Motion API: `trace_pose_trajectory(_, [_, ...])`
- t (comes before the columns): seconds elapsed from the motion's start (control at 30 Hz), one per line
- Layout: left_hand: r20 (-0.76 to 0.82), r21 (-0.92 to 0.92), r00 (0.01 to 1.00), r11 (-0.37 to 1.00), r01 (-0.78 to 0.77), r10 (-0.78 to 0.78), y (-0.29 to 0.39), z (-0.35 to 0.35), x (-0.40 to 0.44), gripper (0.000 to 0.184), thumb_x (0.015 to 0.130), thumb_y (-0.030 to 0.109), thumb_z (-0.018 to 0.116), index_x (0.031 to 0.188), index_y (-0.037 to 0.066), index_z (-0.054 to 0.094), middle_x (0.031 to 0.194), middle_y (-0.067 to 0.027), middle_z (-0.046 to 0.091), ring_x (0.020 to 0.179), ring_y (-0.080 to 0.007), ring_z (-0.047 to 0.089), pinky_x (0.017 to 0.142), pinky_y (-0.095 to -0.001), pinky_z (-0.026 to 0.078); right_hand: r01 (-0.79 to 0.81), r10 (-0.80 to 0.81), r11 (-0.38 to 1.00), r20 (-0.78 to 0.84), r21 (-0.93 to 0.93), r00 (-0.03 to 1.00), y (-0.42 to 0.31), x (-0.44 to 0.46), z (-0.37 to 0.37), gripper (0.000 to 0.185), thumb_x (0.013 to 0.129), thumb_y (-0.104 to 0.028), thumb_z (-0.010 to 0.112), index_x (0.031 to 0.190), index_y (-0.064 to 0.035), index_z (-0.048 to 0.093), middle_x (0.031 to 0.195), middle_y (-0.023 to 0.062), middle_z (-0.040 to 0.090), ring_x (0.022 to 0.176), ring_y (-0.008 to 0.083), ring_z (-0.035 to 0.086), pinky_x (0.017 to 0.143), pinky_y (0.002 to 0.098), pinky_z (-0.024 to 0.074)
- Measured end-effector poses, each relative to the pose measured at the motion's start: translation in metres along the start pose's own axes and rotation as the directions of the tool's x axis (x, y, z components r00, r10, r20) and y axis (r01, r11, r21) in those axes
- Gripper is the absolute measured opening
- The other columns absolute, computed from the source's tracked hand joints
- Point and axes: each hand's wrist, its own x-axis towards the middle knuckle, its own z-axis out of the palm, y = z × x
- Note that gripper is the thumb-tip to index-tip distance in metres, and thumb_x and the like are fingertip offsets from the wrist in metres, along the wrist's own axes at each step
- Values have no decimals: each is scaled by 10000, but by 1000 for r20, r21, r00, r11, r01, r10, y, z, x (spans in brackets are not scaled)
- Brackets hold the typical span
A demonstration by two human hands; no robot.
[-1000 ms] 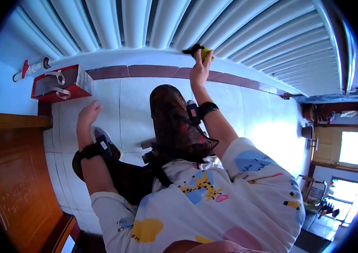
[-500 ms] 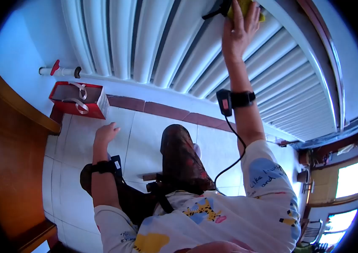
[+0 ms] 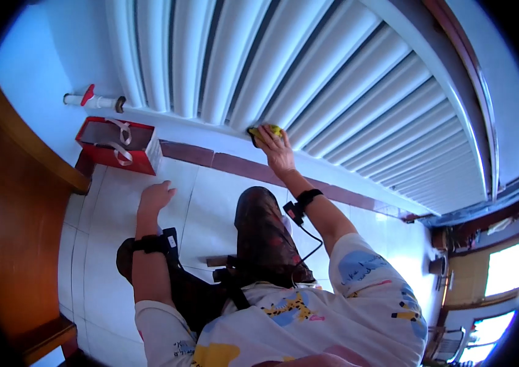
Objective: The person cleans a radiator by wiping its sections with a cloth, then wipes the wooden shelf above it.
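My right hand (image 3: 278,153) presses a yellow-and-black cleaning cloth (image 3: 265,134) against the lower end of a white radiator (image 3: 296,55). Its fingers lie over the cloth, which is bunched, so part of it is hidden. My left hand (image 3: 157,196) hangs above the floor, below the red gift bag (image 3: 126,160) and apart from it. The fingers of that hand are curled in, and nothing shows in them.
A white pipe with a red valve handle (image 3: 88,95) sticks out left of the radiator. On the left stands a brown wooden panel (image 3: 21,226). Pale tiles (image 3: 201,202) cover the floor, edged by a reddish-brown skirting (image 3: 235,166). My knee (image 3: 259,214) is close to the radiator.
My right hand has swept the cloth down and left, from high on the radiator to its bottom edge. My left hand stays nearly where it was. The view has shifted slightly.
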Motion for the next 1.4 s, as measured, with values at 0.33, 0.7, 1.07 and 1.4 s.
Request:
trace_pose_trajectory(0.33, [-68,-3,998,1000,-8,8,15,-11,-7,388,869,387,468,1029,47,563,939,-178,634,893,-326,600,777,-427,464,-64,-194,959,-808,-275,557,112,207,-198,432,794,-29,570,1203,-161,530,1293,93,476,1244,289,391,996,469,293])
trace_pose_trajectory(0.7, [-92,13,996,1000,0,1,16,-17,-5,362,873,364,484,1043,53,555,922,-164,643,882,-311,610,761,-413,474,45,-68,996,-297,-82,953,16,135,-55,545,755,-144,615,1275,-229,473,1406,5,326,1291,236,308,983,561,273])
trace_pose_trajectory(1.07, [-124,-34,992,999,0,-5,14,-4,-4,373,831,390,514,990,60,586,911,-134,647,888,-295,612,763,-422,471,573,-561,820,236,20,794,-5,107,-27,383,738,-52,539,1118,-92,570,1241,47,503,1215,178,411,1039,358,287])
trace_pose_trajectory(1.4, [-58,-30,998,1000,8,-10,16,-12,-6,383,856,367,481,1037,41,565,933,-168,638,869,-320,608,769,-423,471,196,-414,910,-752,-366,513,53,289,-202,317,823,7,516,1072,-144,640,1131,-2,610,1090,224,515,880,350,401])
